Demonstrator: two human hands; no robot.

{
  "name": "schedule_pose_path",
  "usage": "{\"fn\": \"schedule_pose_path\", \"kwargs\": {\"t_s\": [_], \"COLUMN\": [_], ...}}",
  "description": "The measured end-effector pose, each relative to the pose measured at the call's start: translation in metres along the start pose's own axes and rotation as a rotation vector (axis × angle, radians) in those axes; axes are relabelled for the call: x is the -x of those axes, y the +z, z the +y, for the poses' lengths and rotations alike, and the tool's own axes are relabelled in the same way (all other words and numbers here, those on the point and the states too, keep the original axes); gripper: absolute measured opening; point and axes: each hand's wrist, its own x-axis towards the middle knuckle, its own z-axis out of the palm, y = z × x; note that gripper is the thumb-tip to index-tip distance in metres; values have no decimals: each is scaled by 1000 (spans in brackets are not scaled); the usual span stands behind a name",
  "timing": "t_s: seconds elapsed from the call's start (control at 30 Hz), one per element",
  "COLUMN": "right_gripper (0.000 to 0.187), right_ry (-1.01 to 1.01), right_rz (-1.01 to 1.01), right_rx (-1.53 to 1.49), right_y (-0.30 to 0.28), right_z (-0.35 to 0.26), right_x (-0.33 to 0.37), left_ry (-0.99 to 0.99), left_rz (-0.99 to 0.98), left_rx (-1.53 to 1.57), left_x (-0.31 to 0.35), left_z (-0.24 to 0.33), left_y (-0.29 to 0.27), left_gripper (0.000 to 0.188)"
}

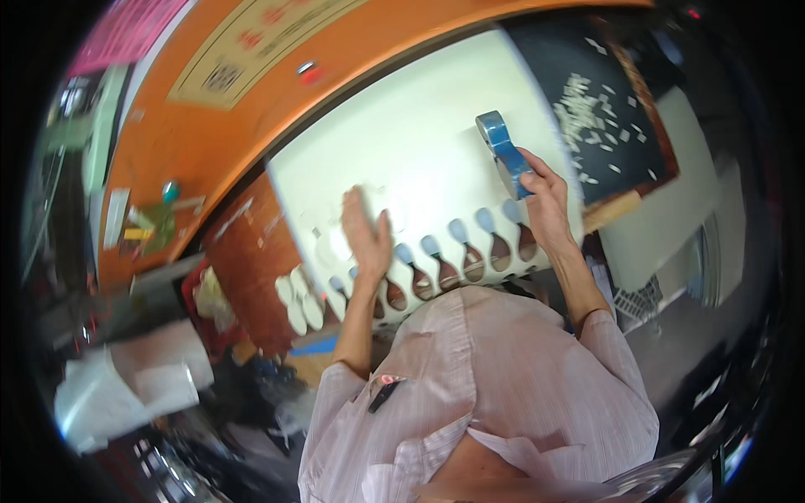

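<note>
A large pale white sheet (402, 126) lies in front of me. Along its near edge runs a row of sole-shaped openings (474, 264), brown and grey-blue inside. My left hand (366, 235) rests flat over the left part of the sheet, fingers extended and thumb apart, holding nothing; faint outlines show around it. At the sheet's right side my right hand (549, 201) grips a roll of blue tape (506, 152) by its near end, fingers and thumb closed on its rim. The roll is tilted, and its far end reaches over the sheet.
Several white sole-shaped pieces (299, 300) lie on the brown surface at left. A dark board (608, 155) with scattered small white strips is at right. An orange panel (277, 67) borders the far side, with a teal ball (170, 191). White sheets (138, 377) lie lower left.
</note>
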Motion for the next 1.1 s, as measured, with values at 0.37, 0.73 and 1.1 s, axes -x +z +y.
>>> {"fn": "schedule_pose_path", "kwargs": {"t_s": [0.37,0.73,1.1], "right_gripper": [52,53,44], "right_ry": [-71,-292,-13], "right_rz": [503,63,593], "right_rx": [-812,-813,105], "right_y": [-170,-217,-188], "right_z": [-26,-91,-37], "right_x": [113,140,108], "left_ry": [0,10,-34], "left_rz": [-49,-49,28], "left_rx": [75,120,118], "left_x": [-5,-5,-4], "left_z": [15,18,6], "left_y": [-7,-3,5], "left_gripper": [63,62,64]}}
